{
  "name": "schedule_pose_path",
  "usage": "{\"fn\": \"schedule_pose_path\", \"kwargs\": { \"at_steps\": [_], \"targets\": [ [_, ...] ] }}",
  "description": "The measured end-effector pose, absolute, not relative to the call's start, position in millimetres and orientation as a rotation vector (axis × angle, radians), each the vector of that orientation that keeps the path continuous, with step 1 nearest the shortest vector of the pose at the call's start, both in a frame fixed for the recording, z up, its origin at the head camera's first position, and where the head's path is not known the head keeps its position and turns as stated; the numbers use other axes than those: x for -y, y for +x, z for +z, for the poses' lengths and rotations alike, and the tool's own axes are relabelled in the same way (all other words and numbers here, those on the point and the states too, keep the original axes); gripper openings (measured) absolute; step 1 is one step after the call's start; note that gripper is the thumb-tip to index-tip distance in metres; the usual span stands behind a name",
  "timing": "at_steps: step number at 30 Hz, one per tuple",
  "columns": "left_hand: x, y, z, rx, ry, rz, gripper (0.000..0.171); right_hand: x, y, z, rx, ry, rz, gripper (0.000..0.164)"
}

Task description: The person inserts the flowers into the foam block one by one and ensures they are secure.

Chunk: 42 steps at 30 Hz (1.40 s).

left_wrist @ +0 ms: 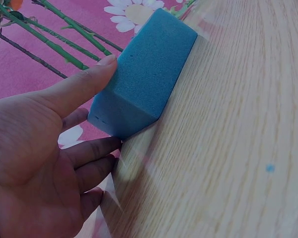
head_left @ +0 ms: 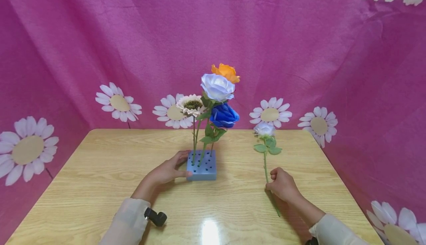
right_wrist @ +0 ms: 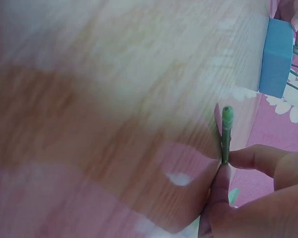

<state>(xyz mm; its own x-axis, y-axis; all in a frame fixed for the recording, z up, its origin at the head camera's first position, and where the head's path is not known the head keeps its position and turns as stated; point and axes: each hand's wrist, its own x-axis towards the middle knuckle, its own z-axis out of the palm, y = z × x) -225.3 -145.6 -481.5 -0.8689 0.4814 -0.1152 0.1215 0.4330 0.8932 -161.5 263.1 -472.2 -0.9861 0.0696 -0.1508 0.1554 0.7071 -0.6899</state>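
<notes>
My left hand (head_left: 172, 168) holds the left side of a blue foam block (head_left: 201, 177), thumb at its near corner and fingers behind. In the left wrist view the thumb (left_wrist: 92, 82) presses the foam's edge. Several artificial flowers stand upright in the block's holes: an orange flower (head_left: 226, 72), a pale white-lilac rose (head_left: 217, 87), a blue rose (head_left: 224, 115) and a cream sunflower (head_left: 192, 105). Further right, my right hand (head_left: 284, 185) pinches the green stem (right_wrist: 226, 134) of a white rose (head_left: 264, 129), low along its length. Its bloom points to the table's far edge.
The wooden table (head_left: 126, 156) carries the block near its middle. A pink cloth (head_left: 159, 38) printed with daisies hangs behind and along both sides. A black wrist camera (head_left: 156, 217) sits on my left sleeve.
</notes>
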Motion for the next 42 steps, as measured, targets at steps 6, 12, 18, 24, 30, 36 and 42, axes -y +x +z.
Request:
{"fn": "schedule_pose_path", "kwargs": {
  "at_steps": [6,12,18,24,30,36,42],
  "targets": [
    [145.6,-224.9,-481.8,-2.344,0.525,1.406,0.087,-264.3,-163.2,-474.3,-2.780,0.208,-1.161,0.047],
    [145.4,-225.1,-481.6,-2.356,0.534,1.393,0.087,-266.5,-163.0,-475.5,-2.755,0.224,-1.244,0.048],
    [145.6,-225.1,-479.7,-2.358,0.530,1.388,0.087,-267.7,-162.2,-473.6,-2.728,0.228,-1.298,0.049],
    [146.3,-225.1,-478.8,-2.358,0.565,1.385,0.086,-269.8,-162.8,-473.9,-2.708,0.239,-1.318,0.050],
    [145.8,-225.8,-479.3,-2.357,0.568,1.388,0.086,-274.3,-165.1,-473.7,-2.640,0.257,-1.375,0.050],
    [145.4,-225.1,-480.2,-2.356,0.552,1.384,0.087,-280.9,-167.7,-471.2,-2.552,0.214,-1.443,0.048],
    [145.2,-224.6,-479.7,-2.354,0.538,1.391,0.087,-285.2,-168.8,-468.7,-2.468,0.174,-1.481,0.050]
  ]
}}
